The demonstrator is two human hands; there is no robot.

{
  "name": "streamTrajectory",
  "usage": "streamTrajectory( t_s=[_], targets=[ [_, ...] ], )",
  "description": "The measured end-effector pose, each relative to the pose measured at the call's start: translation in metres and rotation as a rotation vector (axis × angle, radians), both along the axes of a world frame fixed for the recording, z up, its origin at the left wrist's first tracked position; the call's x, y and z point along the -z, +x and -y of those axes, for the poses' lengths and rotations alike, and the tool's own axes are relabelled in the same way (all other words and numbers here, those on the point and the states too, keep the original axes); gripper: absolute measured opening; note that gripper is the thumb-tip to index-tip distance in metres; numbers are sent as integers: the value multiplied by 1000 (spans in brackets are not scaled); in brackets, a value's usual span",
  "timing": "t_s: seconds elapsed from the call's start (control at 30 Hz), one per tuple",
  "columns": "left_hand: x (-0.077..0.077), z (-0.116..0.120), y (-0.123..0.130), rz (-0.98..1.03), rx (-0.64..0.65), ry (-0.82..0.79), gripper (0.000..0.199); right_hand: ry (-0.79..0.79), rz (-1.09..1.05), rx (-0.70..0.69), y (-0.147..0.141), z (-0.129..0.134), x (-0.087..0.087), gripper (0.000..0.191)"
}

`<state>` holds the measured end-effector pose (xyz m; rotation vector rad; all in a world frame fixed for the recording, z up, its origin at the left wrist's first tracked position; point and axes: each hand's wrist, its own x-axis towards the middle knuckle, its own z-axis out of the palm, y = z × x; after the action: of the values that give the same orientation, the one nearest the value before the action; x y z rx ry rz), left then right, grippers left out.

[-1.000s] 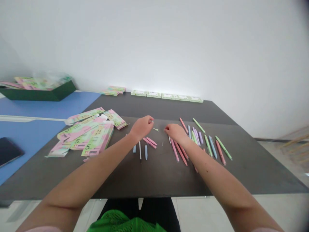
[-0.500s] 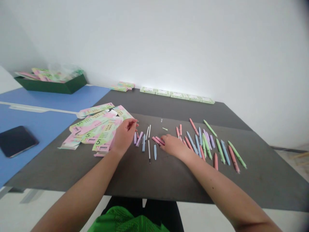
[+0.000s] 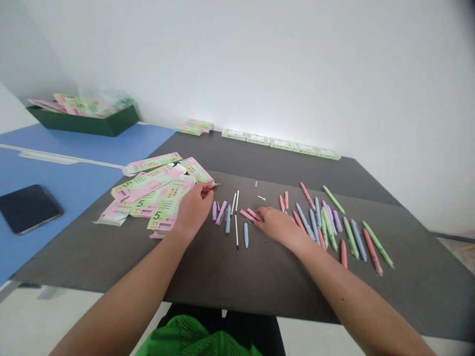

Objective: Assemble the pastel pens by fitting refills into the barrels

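My left hand (image 3: 197,205) is closed in a pinch above the table, by the right edge of the flattened pen packets (image 3: 163,198). A thin small tip pokes out past its fingers, too small to name. With curled fingers, my right hand (image 3: 276,223) rests on the table and grips the end of a pink pen part (image 3: 254,214). Another pink pen part (image 3: 246,215) lies just left of it. Between the hands are white refills (image 3: 236,232), a blue pen barrel (image 3: 246,235), a blue capped piece (image 3: 227,223) and purple pen parts (image 3: 220,212).
Right of my right hand lie several pink, blue, green and purple pens (image 3: 330,222). A row of flat boxes (image 3: 282,144) stands along the wall. At the left are a green bin (image 3: 107,126) of packets and a phone (image 3: 29,208). A small clip piece (image 3: 261,198) lies mid-table.
The whole view has shifted slightly, so the table's contents appear further right. Both hands keep nearly the same places and closed poses among the pen parts.
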<state>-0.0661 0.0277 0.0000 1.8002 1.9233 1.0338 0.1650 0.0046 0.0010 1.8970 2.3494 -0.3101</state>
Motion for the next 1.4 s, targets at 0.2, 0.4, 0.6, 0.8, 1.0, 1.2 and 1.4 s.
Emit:
streamTrajectory(
  t_s=[0.2,0.4,0.6,0.8,1.0,1.2,1.4],
  targets=[
    [15,-6,3,-298,109,-176,22,24,10,37,-1,-2,-2,28],
    [24,-7,10,-406,136,-232,28,51,32,-7,-14,2,1,25],
    [26,-8,15,-452,107,-237,33,72,44,1,-21,0,7,27],
    [32,-9,25,-530,108,-187,34,93,5,41,-26,0,15,30],
    [19,-12,21,-318,96,-55,30,79,-192,69,-15,-3,7,30],
    [-14,8,40,717,222,-207,29,-219,-1389,-1,-4,17,-4,24],
    [-33,38,70,1190,409,-291,15,-139,-1587,-38,1,36,-4,19]
  ],
)
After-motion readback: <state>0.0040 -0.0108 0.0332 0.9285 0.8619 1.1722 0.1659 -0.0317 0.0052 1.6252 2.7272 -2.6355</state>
